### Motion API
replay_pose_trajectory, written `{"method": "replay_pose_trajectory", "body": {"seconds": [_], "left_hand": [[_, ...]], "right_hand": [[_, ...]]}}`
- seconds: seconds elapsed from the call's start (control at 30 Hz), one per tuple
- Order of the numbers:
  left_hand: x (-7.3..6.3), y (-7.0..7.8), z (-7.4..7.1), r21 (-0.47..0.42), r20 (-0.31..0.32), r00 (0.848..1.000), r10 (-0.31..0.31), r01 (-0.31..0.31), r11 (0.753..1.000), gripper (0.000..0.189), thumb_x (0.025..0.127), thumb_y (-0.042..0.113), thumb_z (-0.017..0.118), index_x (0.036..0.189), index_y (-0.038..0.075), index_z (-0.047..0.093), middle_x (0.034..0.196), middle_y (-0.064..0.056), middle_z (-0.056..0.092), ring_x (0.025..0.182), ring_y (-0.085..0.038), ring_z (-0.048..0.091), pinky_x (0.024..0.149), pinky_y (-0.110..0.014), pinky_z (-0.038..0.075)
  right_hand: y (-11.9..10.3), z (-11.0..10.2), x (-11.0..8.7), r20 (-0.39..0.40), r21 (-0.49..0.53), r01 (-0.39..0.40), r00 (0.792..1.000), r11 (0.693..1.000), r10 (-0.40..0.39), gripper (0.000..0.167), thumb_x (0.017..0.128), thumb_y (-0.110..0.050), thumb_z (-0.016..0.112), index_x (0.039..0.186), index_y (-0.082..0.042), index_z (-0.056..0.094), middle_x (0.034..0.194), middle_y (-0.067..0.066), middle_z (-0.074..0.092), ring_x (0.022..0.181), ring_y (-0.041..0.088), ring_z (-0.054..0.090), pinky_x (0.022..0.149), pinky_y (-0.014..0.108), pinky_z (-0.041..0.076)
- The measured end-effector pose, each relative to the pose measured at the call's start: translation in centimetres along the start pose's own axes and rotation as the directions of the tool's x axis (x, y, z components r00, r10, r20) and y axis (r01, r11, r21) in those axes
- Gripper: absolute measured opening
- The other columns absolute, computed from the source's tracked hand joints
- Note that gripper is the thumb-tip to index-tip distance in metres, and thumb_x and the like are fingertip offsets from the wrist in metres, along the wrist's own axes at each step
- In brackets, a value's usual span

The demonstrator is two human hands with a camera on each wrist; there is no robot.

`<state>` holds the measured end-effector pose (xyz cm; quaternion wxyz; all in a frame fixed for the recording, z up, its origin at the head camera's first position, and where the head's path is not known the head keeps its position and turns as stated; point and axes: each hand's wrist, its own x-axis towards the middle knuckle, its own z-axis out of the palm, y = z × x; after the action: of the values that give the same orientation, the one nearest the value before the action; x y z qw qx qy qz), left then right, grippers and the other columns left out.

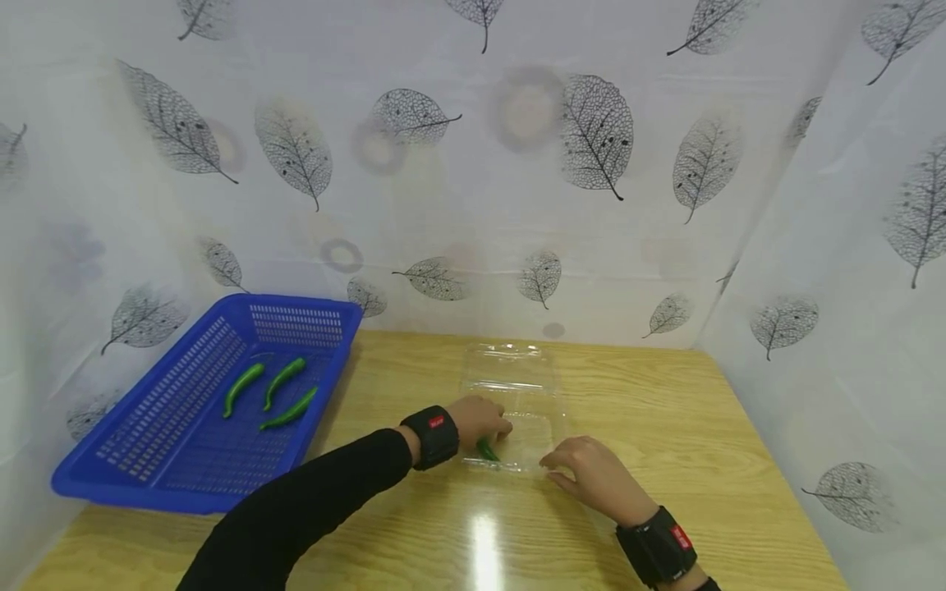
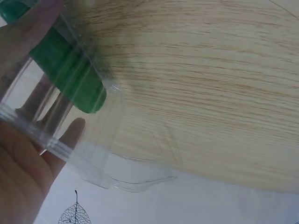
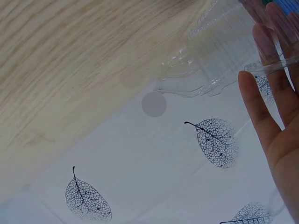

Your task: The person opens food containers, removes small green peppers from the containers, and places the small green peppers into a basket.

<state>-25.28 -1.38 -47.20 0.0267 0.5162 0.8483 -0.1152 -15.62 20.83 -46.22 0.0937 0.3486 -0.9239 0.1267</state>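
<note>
A clear plastic hinged box (image 1: 534, 432) lies with its lid (image 1: 510, 365) folded back on the table. My left hand (image 1: 479, 420) reaches into its left side and holds a green chili pepper (image 1: 486, 450) at the front left corner. In the left wrist view the pepper (image 2: 72, 70) shows through the clear wall, its upper part between thumb and fingers. At the box's front right corner is my right hand (image 1: 594, 478), its fingers fairly straight. The right wrist view shows those fingers against the box (image 3: 224, 51), with no pepper in them.
To the left, a blue plastic basket (image 1: 336, 361) contains three green chili peppers (image 1: 284, 383). Under everything is a wood-grain table (image 1: 665, 410). White leaf-print sheets (image 1: 473, 205) enclose the back and both sides.
</note>
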Motion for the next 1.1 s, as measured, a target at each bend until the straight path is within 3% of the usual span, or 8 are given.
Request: {"method": "replay_pose_trajectory", "body": {"seconds": [0.1, 0.33, 0.57, 0.7, 0.87, 1.1], "left_hand": [[0.36, 0.13, 0.24, 0.025, -0.006, 1.000, 0.028, -0.028, 0.999, 0.029, 0.073, 0.018, 0.079, 0.094, 0.028, 0.062, 0.090, 0.010, 0.059, 0.075, -0.005, 0.053, 0.066, -0.019, 0.042], [0.59, -0.04, 0.61, -0.016, 0.006, 0.999, 0.044, -0.044, 0.999, 0.008, 0.080, 0.020, 0.071, 0.081, 0.025, 0.064, 0.081, 0.014, 0.061, 0.069, -0.002, 0.050, 0.061, -0.018, 0.039], [0.30, -0.07, -0.08, -0.054, 0.019, 0.998, 0.064, -0.063, 0.997, 0.008, 0.079, 0.021, 0.073, 0.076, 0.023, 0.066, 0.079, 0.014, 0.065, 0.067, -0.001, 0.051, 0.059, -0.017, 0.040], [0.27, -0.01, 0.14, -0.018, 0.028, 0.998, 0.063, -0.063, 0.998, 0.005, 0.081, 0.024, 0.071, 0.079, 0.024, 0.066, 0.080, 0.014, 0.063, 0.068, -0.001, 0.050, 0.058, -0.017, 0.039], [0.44, 0.05, 0.39, -0.036, 0.024, 0.999, 0.034, -0.033, 0.999, 0.007, 0.085, 0.026, 0.068, 0.091, 0.027, 0.068, 0.086, 0.010, 0.060, 0.070, -0.003, 0.050, 0.057, -0.017, 0.039], [0.65, 0.18, 0.83, 0.010, -0.029, 0.999, 0.027, -0.027, 1.000, 0.012, 0.091, 0.034, 0.059, 0.097, 0.027, 0.066, 0.086, 0.007, 0.056, 0.063, -0.003, 0.045, 0.053, -0.016, 0.036]], "right_hand": [[0.08, -0.02, -0.07, -0.008, -0.001, 0.000, 1.000, 1.000, 0.000, 0.013, 0.076, -0.016, 0.076, 0.089, -0.015, 0.075, 0.083, -0.007, 0.071, 0.078, 0.008, 0.065, 0.078, 0.034, 0.052], [0.09, 0.11, -0.04, -0.019, -0.001, 0.008, 1.000, 1.000, -0.008, 0.014, 0.075, -0.015, 0.076, 0.089, -0.014, 0.075, 0.082, -0.007, 0.071, 0.078, 0.008, 0.065, 0.077, 0.034, 0.053], [0.04, 0.09, -0.17, -0.024, 0.001, -0.002, 1.000, 1.000, 0.002, 0.013, 0.075, -0.016, 0.076, 0.089, -0.015, 0.075, 0.082, -0.007, 0.071, 0.078, 0.008, 0.065, 0.077, 0.034, 0.053], [0.09, 0.22, -0.16, -0.022, 0.002, -0.005, 1.000, 1.000, 0.005, 0.013, 0.075, -0.016, 0.076, 0.089, -0.015, 0.075, 0.082, -0.007, 0.072, 0.078, 0.008, 0.065, 0.076, 0.034, 0.053], [0.07, 0.14, -0.20, -0.016, 0.000, -0.012, 1.000, 1.000, 0.012, 0.014, 0.075, -0.016, 0.076, 0.089, -0.015, 0.075, 0.082, -0.007, 0.071, 0.078, 0.008, 0.065, 0.076, 0.034, 0.053], [0.05, 0.08, -0.16, 0.003, 0.001, -0.027, 1.000, 1.000, 0.027, 0.014, 0.076, -0.016, 0.076, 0.090, -0.016, 0.075, 0.083, -0.007, 0.071, 0.079, 0.008, 0.065, 0.078, 0.034, 0.052]]}}
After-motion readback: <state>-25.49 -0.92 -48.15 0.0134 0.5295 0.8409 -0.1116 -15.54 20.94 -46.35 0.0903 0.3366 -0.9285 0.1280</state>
